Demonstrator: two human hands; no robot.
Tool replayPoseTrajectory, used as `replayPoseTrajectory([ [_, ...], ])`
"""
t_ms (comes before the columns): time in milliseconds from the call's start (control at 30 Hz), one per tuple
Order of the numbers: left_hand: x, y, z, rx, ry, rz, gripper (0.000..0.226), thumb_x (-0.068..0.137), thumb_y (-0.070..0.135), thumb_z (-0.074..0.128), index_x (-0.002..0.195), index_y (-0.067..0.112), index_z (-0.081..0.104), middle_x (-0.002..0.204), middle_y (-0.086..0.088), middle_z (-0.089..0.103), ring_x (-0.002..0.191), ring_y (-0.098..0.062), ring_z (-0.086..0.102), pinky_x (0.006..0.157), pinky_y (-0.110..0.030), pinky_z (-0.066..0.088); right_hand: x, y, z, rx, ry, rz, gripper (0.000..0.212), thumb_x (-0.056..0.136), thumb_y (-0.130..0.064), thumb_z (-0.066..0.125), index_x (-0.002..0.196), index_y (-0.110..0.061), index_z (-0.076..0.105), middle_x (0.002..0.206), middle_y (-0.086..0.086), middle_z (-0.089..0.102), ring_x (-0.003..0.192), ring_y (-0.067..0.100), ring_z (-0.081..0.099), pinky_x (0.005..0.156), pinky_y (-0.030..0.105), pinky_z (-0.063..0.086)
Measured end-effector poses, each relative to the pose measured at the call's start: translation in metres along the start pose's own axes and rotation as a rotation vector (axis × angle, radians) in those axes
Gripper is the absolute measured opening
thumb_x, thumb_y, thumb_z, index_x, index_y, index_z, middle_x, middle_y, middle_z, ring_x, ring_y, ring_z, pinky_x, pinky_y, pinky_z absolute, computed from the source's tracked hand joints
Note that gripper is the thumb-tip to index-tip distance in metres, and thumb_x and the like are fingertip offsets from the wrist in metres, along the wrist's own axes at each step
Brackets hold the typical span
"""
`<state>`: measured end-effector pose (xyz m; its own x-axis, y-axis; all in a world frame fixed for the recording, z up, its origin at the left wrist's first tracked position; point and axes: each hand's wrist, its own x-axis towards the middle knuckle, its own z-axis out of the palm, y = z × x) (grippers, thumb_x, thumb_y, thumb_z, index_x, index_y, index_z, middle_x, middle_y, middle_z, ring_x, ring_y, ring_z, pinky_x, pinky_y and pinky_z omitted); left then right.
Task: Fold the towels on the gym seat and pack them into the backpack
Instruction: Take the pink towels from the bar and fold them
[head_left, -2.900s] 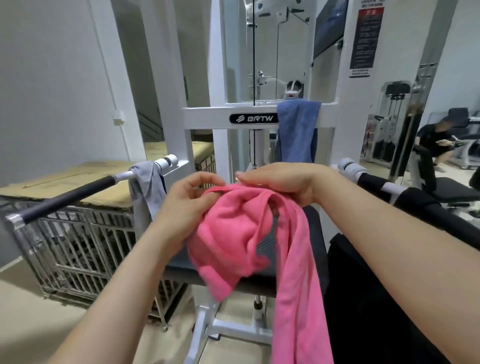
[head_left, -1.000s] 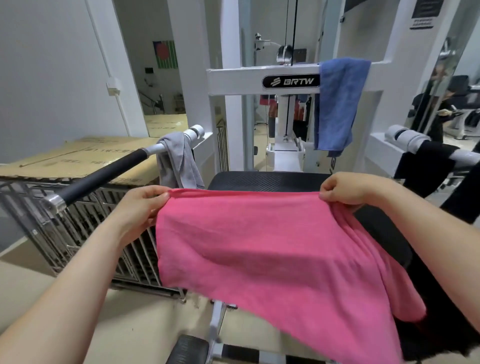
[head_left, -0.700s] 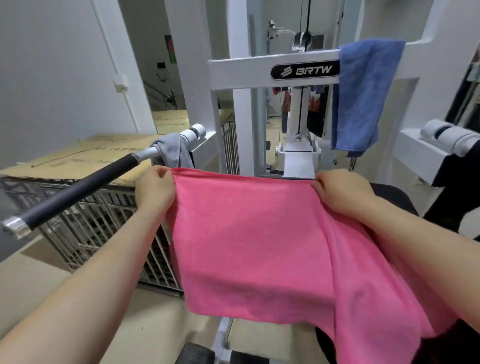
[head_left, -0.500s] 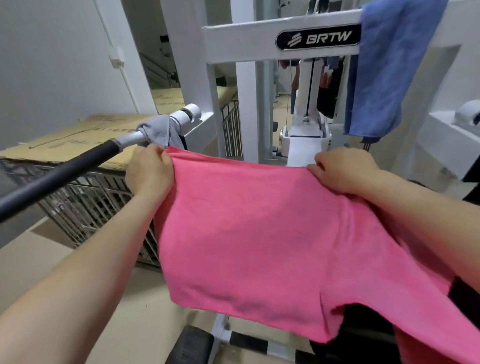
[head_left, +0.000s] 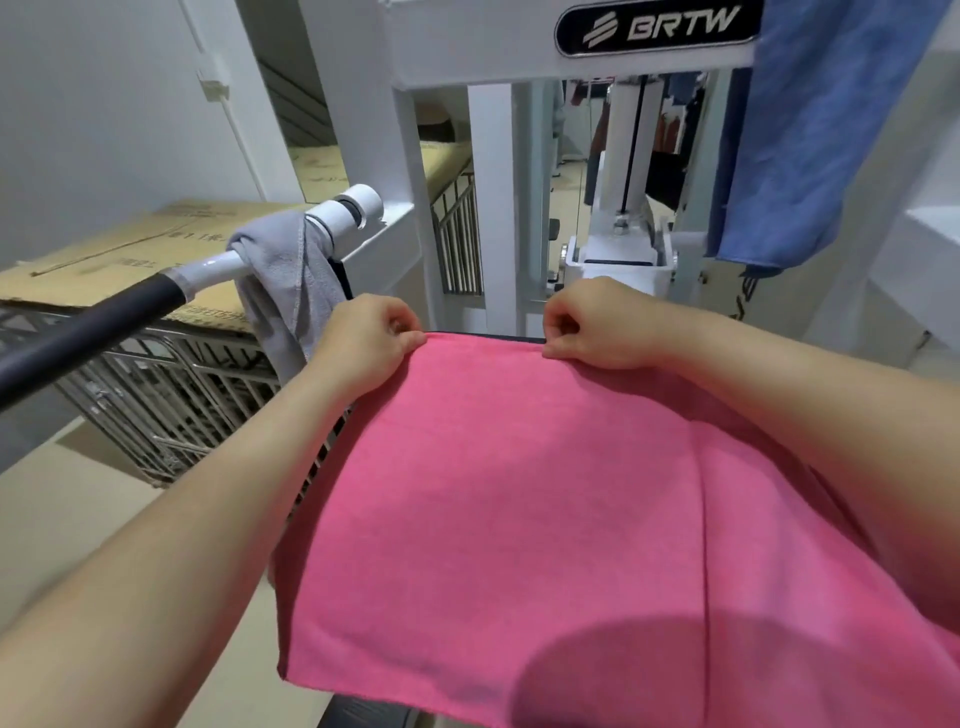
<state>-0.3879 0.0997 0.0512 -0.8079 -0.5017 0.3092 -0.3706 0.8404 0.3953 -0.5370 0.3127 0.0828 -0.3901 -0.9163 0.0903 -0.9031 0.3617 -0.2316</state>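
A pink towel (head_left: 509, 509) lies spread over the gym seat, which shows only as a thin dark edge (head_left: 488, 336) beyond it. My left hand (head_left: 363, 343) pinches the towel's far left corner. My right hand (head_left: 597, 325) pinches its far edge further right. A seam or fold line runs down the towel's right side. A grey towel (head_left: 283, 275) hangs over the left handle bar. A blue towel (head_left: 810, 130) hangs from the white crossbar at the upper right. The backpack is not in view.
The white machine frame (head_left: 488, 47) rises right behind the seat. A black-gripped handle bar (head_left: 88, 332) juts out at the left. Flat cardboard (head_left: 119, 265) lies on a metal cage (head_left: 171, 410) at the left. Beige floor shows at the lower left.
Both hands carried the pink towel forward and down, from held up in the air to spread flat on the seat. My view moved closer to the machine frame.
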Motion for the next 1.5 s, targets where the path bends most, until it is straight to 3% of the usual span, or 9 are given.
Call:
replayPoseTrajectory([
  [167, 0.009, 0.002, 0.005, 0.16, 0.144, 0.057, 0.009, 0.091, 0.014, 0.056, 0.093, 0.009, 0.063, 0.099, -0.015, 0.06, 0.095, -0.038, 0.056, 0.076, -0.043, 0.044, -0.003, -0.011, 0.014, -0.378, 0.229, 0.009, 0.014, 0.094, -0.027, 0.053, 0.091, -0.014, 0.051, 0.097, 0.008, 0.055, 0.092, 0.031, 0.056, 0.064, 0.035, 0.037],
  [267, 0.009, 0.016, -0.004, 0.144, 0.182, 0.022, 0.017, 0.088, 0.013, 0.053, 0.102, 0.016, 0.06, 0.109, -0.014, 0.055, 0.098, -0.038, 0.057, 0.078, -0.044, 0.045, -0.022, -0.02, 0.01, -0.228, 0.183, 0.178, 0.026, 0.094, -0.035, 0.052, 0.11, -0.014, 0.051, 0.11, 0.011, 0.053, 0.098, 0.034, 0.056, 0.073, 0.039, 0.044],
  [433, -0.072, 0.096, -0.018, -0.125, -0.266, 0.45, 0.01, 0.085, 0.028, 0.065, 0.095, 0.029, 0.067, 0.086, 0.009, 0.065, 0.081, -0.01, 0.06, 0.071, -0.02, 0.043, -0.089, -0.012, -0.014, -0.117, 0.05, 0.43, 0.03, 0.093, -0.036, 0.055, 0.118, -0.019, 0.057, 0.117, 0.007, 0.061, 0.105, 0.028, 0.056, 0.083, 0.032, 0.043],
  [600, -0.17, 0.157, -0.003, -0.062, -0.485, 0.82, 0.061, 0.08, 0.067, 0.054, 0.129, 0.031, 0.051, 0.106, 0.006, 0.054, 0.097, -0.015, 0.052, 0.081, -0.033, 0.047, -0.158, 0.0, -0.028, -0.115, -0.005, 0.602, 0.032, 0.094, -0.025, 0.055, 0.125, -0.016, 0.056, 0.104, 0.002, 0.061, 0.089, 0.021, 0.05, 0.075, 0.028, 0.036],
  [867, -0.213, 0.18, 0.027, 0.303, -0.144, 0.931, 0.091, 0.056, 0.08, 0.054, 0.123, 0.018, 0.057, 0.102, -0.003, 0.059, 0.085, -0.023, 0.057, 0.059, -0.034, 0.045, -0.195, 0.004, -0.043, -0.122, -0.383, 0.54, 0.012, 0.079, -0.028, 0.069, 0.083, -0.019, 0.064, 0.077, -0.005, 0.064, 0.069, 0.015, 0.057, 0.067, 0.033, 0.049],
  [1067, -0.224, 0.209, 0.042, -0.124, -0.07, 0.847, 0.034, 0.08, 0.035, 0.05, 0.109, 0.021, 0.063, 0.087, 0.001, 0.062, 0.075, -0.021, 0.06, 0.053, -0.029, 0.048, -0.212, 0.059, -0.062, 0.689, -0.08, 0.609, 0.008, 0.082, -0.004, 0.057, 0.078, -0.01, 0.057, 0.068, 0.01, 0.047, 0.063, 0.021, 0.043, 0.052, 0.026, 0.035],
  [1167, -0.229, 0.233, 0.041, -0.298, -0.131, 0.71, 0.028, 0.079, 0.029, 0.051, 0.104, 0.024, 0.062, 0.078, 0.008, 0.066, 0.068, -0.011, 0.059, 0.053, -0.025, 0.046, -0.21, 0.093, -0.06, 0.439, 0.186, 0.747, 0.02, 0.079, -0.01, 0.054, 0.062, -0.016, 0.047, 0.059, 0.005, 0.045, 0.051, 0.02, 0.038, 0.047, 0.024, 0.028],
  [1333, -0.245, 0.274, 0.052, 0.037, -0.272, 0.79, 0.025, 0.077, 0.035, 0.043, 0.097, 0.025, 0.055, 0.061, 0.004, 0.06, 0.05, -0.021, 0.058, 0.04, -0.025, 0.04, -0.212, 0.137, -0.034, -0.163, 0.119, 0.783, 0.015, 0.082, -0.032, 0.054, 0.081, -0.017, 0.058, 0.085, 0.009, 0.061, 0.074, 0.029, 0.056, 0.064, 0.03, 0.044],
  [1500, -0.252, 0.303, 0.058, 0.221, -0.14, 0.823, 0.056, 0.058, 0.031, 0.064, 0.113, 0.023, 0.055, 0.081, 0.003, 0.05, 0.068, -0.021, 0.05, 0.054, -0.028, 0.026, -0.208, 0.155, -0.014, 0.325, 0.042, 0.671, 0.018, 0.087, -0.014, 0.052, 0.092, -0.016, 0.07, 0.062, 0.002, 0.065, 0.059, 0.02, 0.056, 0.057, 0.025, 0.044],
])
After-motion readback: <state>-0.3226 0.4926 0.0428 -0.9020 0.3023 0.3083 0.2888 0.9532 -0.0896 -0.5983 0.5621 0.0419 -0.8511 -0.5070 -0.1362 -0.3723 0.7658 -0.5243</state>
